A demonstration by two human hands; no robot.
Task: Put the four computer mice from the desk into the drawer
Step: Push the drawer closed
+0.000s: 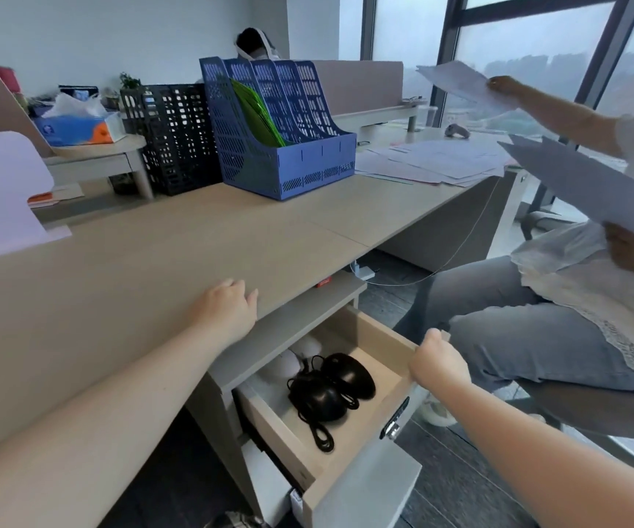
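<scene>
The drawer (380, 339) under the desk stands pulled out. Inside lie two black wired mice, one (349, 373) to the right and one (317, 398) to the left with its cable trailing forward. Two white mice (285, 365) (309, 346) lie farther back, partly under the desk's lower shelf. My right hand (437, 362) grips the top edge of the drawer front. My left hand (227, 306) rests flat on the front edge of the desk (155, 261), holding nothing.
A blue file rack (281, 135) and a black mesh rack (172, 135) stand at the back of the desk. Loose papers (433, 161) lie at the right. A seated person (536, 322) holding sheets of paper is close to the drawer's right.
</scene>
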